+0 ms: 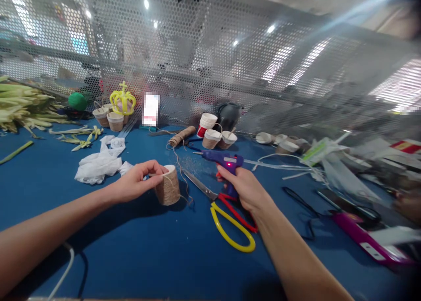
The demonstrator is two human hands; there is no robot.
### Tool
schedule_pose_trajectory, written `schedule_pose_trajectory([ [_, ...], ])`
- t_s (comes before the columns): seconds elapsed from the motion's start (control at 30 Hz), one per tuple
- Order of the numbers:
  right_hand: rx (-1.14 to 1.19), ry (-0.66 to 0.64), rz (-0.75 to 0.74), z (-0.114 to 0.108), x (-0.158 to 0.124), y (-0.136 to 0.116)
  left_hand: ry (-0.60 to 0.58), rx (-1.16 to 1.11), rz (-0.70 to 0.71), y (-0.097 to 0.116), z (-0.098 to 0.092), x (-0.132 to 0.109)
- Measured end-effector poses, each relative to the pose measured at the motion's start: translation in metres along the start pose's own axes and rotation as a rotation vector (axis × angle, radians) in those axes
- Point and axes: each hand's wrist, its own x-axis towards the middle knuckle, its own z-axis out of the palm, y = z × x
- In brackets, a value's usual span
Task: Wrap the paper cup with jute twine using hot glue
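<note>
My left hand (144,179) pinches the rim of a small paper cup (169,190) wrapped in brown twine. The cup is tilted a little, and a loose strand of twine (186,178) trails from it toward the twine spool (182,136). My right hand (245,184) is wrapped round the handle of a blue glue gun (223,158), which has a red light lit and its nozzle pointing left. A clear glue stick (276,165) sticks out of the gun's back. Beneath the gun lie large scissors (226,226) with one yellow and one red handle, blades toward the cup.
Behind stand more twine-wrapped cups (212,137) and a red-and-white cup (206,124). Crumpled white cloth (98,163), a yellow crown (123,102) and green stalks (23,105) are at left. A purple tool (365,239) and plastic bags (345,173) lie right. A perforated metal screen (197,55) borders the blue table.
</note>
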Motion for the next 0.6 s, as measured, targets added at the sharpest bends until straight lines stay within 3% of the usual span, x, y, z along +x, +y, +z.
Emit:
schedule_pose_trajectory([
  [0.3,-0.239,0.028,0.083,-0.004,0.03,0.021,0.011,0.065,-0.009,0.005,0.0,0.0],
  [0.47,-0.44,0.081,0.001,-0.015,0.033,0.026,-0.001,0.074,-0.032,0.005,0.001,0.0],
  [0.6,-0.599,0.195,-0.139,-0.017,0.023,0.014,0.001,0.082,-0.038,0.005,0.002,0.001],
])
